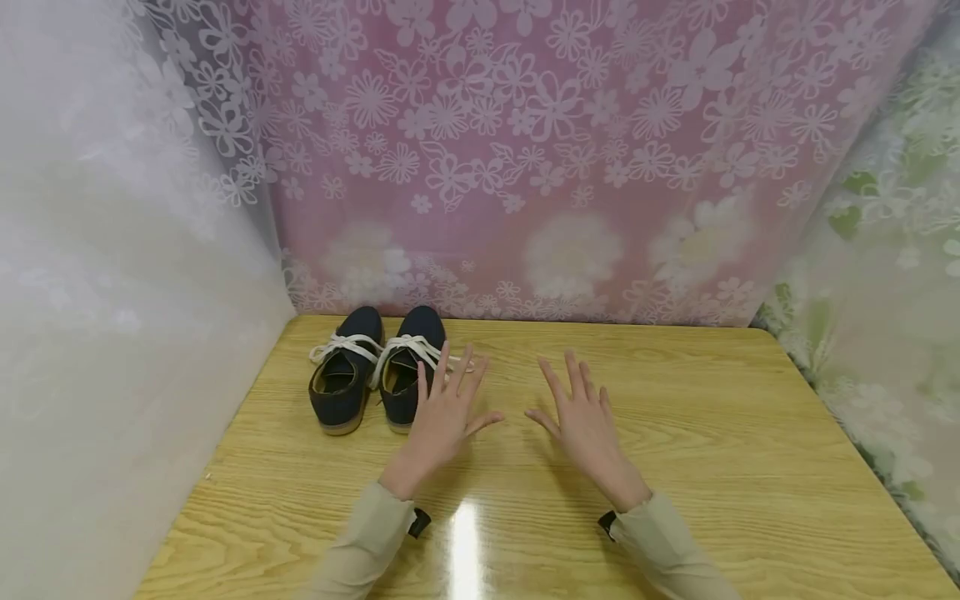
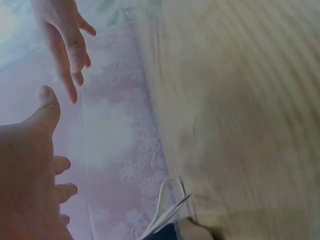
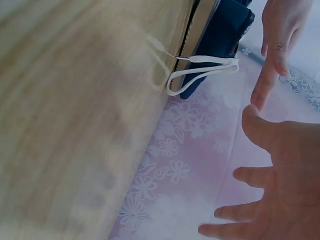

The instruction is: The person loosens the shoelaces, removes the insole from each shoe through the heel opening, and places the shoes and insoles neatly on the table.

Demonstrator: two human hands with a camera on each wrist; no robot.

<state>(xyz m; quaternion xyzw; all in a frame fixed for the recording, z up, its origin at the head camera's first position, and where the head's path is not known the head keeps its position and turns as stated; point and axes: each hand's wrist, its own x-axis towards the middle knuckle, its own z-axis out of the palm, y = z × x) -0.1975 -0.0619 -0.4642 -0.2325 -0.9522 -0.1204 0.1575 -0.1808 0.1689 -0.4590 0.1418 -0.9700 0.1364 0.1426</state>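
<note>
Two dark navy shoes with white laces stand side by side at the table's back left, toes toward the curtain. My left hand (image 1: pixel 442 417) hovers with spread fingers, overlapping the right-hand shoe (image 1: pixel 422 329) in the head view; nothing is in it. The other shoe (image 1: pixel 341 400) stands to its left. My right hand (image 1: pixel 585 421) is held over the middle of the table, fingers straight and apart, holding nothing. In the right wrist view a loop of white lace (image 3: pixel 200 72) hangs off the side of a shoe (image 3: pixel 215 37) with a tan sole.
The wood-grain table (image 1: pixel 712 433) ends at a pink floral curtain (image 1: pixel 525 167) along the back. A pale sheet (image 1: pixel 112 250) rises on the left, and a green-and-white floral one (image 1: pixel 892 333) on the right. A bright reflection shows near the front.
</note>
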